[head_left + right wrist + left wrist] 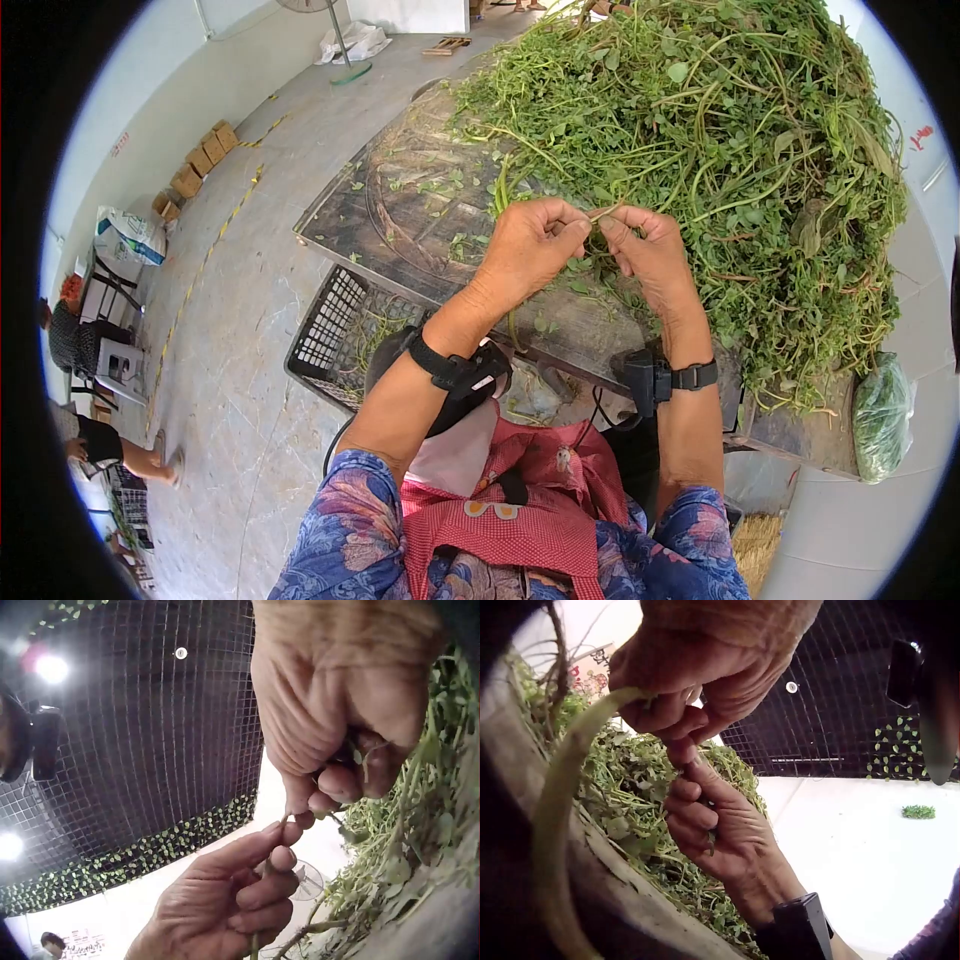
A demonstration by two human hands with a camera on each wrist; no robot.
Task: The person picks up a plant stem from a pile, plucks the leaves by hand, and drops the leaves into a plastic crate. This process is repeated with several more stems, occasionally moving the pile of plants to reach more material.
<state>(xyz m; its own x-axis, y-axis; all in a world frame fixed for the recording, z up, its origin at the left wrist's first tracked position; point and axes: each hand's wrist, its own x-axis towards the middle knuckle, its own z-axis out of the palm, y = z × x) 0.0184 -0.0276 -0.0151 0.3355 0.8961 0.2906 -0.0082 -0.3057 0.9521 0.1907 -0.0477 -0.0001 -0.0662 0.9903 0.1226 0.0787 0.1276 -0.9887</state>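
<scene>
Broadly, we lean over a dark wooden table (pixel 345 215), its barer stretch lying beyond and left of our grip. The heap of greens (pixel 700 150) rises beyond and to the right, close to our knuckles. Lower and left of the grip sits a black crate (pixel 335 320) with stems inside. Our left hand (pixel 528 245) and right hand (pixel 650 255) meet almost fingertip to fingertip, both pinching. A thick stem (pixel 562 795) trails from the left fingers; a thin brownish stem (pixel 603 212) runs between the two pinches. To work it well, we should pinch near each other, so the thin piece neither bends nor slips, and hold the thick stem lightly to avoid bruising. Whether both pieces join, we cannot tell.
</scene>
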